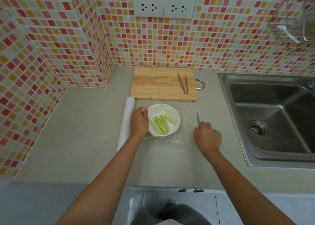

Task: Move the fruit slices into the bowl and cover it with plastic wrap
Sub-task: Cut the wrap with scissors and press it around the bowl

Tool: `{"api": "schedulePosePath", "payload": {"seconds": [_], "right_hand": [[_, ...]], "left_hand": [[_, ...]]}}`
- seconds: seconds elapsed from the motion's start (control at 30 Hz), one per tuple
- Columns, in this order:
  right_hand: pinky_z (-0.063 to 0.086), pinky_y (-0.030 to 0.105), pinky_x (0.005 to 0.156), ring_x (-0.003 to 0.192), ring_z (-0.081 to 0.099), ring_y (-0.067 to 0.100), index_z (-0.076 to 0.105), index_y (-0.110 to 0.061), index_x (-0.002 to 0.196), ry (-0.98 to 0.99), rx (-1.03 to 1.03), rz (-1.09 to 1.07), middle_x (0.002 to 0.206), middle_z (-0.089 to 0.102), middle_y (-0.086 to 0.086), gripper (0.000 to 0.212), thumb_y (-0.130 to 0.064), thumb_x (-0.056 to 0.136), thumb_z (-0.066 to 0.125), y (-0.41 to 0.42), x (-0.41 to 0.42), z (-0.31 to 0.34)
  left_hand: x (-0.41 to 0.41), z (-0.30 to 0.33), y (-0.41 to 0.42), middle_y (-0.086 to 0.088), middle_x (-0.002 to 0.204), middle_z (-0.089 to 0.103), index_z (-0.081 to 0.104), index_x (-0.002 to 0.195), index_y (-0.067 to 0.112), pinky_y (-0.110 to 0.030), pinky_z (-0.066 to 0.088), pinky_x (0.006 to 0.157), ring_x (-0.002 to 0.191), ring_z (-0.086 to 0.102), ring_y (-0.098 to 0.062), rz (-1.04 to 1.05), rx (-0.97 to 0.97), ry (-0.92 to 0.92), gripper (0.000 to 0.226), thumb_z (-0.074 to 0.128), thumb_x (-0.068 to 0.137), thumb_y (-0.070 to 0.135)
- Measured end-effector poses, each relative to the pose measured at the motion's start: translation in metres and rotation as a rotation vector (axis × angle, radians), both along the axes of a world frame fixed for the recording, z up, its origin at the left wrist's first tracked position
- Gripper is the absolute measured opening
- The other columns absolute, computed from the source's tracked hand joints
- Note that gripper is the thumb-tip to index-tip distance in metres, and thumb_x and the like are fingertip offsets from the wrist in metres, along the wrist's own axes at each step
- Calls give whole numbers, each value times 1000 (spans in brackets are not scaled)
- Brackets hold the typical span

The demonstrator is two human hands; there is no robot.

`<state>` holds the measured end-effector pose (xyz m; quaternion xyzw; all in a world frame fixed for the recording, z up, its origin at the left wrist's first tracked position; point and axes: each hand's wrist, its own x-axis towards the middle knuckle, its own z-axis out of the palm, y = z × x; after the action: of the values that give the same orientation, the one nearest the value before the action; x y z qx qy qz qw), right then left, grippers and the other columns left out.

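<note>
On the counter (pixel 88 131), below the cutting board (pixel 158 86) (tongs (pixel 183 83) lie on it), the white bowl (pixel 175 122) holds the fruit slices (pixel 162 123) under plastic wrap (pixel 179 139). The left hand (pixel 139 122) rests on the bowl's rim, grip relaxed; the right hand (pixel 208 136) grips a knife (pixel 198 118).

L hand (pixel 139 120) is covering the bowl's (pixel 176 122) left rim and the mid part of the wrap roll (pixel 127 122). R hand (pixel 207 135) is hiding the knife (pixel 198 118) handle; only the blade is showing. Sink (pixel 272 119) and wall rack (pixel 293 15) are getting cut off at the right edge.
</note>
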<state>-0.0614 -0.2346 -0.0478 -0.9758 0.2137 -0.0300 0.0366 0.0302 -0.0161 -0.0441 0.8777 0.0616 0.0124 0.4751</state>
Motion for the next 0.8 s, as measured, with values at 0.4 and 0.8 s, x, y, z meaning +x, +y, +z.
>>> {"api": "schedulePosePath", "payload": {"seconds": [0.4,0.8], "right_hand": [[46,37,80,89,60,28,62,-6,94,-409,679,-28,94,65,9,25,-27,96,48,21,50,6],[33,21,102,126,49,15,51,-12,134,-326,1008,109,134,56,3,40,-29,101,34,49,78,-21]], "left_hand": [[12,-3,-13,3,75,67,73,84,7,-8,40,57,71,58,-11,280,-293,91,19,60,90,20],[12,-15,-14,-2,77,67,68,83,5,-15,41,58,71,58,-15,221,-223,-18,24,51,96,16]]}}
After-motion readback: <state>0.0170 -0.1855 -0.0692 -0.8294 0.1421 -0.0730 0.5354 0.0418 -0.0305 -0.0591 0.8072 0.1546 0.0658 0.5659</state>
